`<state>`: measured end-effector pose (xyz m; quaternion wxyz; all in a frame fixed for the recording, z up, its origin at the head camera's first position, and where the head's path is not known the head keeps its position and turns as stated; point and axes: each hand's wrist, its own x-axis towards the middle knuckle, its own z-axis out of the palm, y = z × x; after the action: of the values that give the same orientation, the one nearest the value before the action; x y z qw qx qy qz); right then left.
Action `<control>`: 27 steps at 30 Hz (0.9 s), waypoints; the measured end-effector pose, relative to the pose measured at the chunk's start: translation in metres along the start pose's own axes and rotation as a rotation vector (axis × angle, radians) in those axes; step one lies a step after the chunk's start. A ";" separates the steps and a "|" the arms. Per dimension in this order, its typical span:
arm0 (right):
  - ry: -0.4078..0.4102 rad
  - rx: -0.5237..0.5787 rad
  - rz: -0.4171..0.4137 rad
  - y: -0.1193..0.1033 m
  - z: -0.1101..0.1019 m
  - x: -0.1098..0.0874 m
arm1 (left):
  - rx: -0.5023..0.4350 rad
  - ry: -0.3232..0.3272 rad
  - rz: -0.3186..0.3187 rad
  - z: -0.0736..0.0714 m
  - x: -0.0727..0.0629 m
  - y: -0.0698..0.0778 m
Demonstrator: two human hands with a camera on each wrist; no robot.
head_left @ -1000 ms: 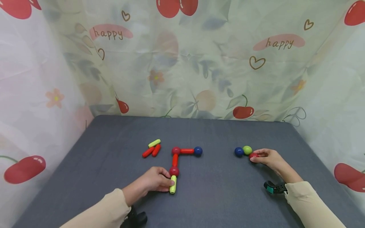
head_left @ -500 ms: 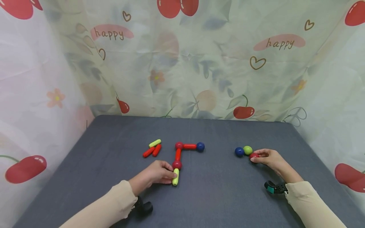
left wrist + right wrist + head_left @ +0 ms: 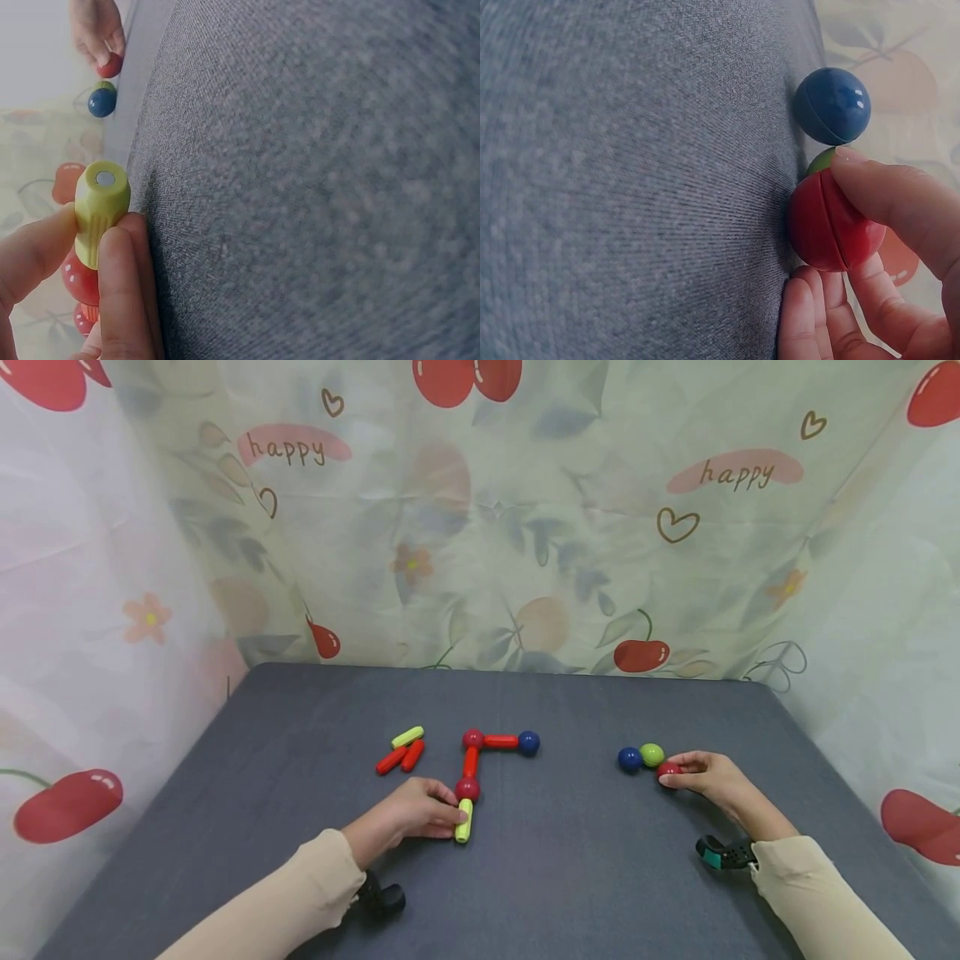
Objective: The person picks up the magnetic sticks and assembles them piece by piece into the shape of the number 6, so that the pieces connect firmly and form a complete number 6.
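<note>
My left hand pinches a yellow-green magnetic rod between thumb and fingers; a metal disc shows in its near end in the left wrist view. The rod's far end meets a red ball. From there a red rod runs back to a second red ball, and another red rod leads right to a blue ball. At the right, my right hand grips a separate red ball, beside a green ball and a blue ball.
Left of the joined pieces lie a loose yellow-green rod and two red rods, close together. A dark grey cloth covers the table. Patterned curtains stand behind it and at both sides.
My left hand has moved away from me and slightly right, and the whole joined chain has slid along with it. The right hand and its red ball stay where they were.
</note>
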<state>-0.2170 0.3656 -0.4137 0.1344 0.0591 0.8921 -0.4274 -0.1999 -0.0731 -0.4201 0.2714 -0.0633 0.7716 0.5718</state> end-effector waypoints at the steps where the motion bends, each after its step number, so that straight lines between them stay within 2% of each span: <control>1: 0.001 0.001 0.001 0.000 0.000 0.000 | -0.001 -0.001 0.002 0.000 0.000 0.000; 10: 0.009 0.009 -0.010 -0.002 0.001 -0.001 | -0.019 -0.010 0.029 -0.001 -0.002 0.000; 27: 0.015 -0.007 -0.003 0.000 0.002 -0.001 | -0.021 -0.002 0.018 0.000 -0.002 -0.001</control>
<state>-0.2156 0.3638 -0.4142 0.1272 0.0607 0.8946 -0.4242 -0.1979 -0.0739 -0.4195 0.2663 -0.0586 0.7659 0.5822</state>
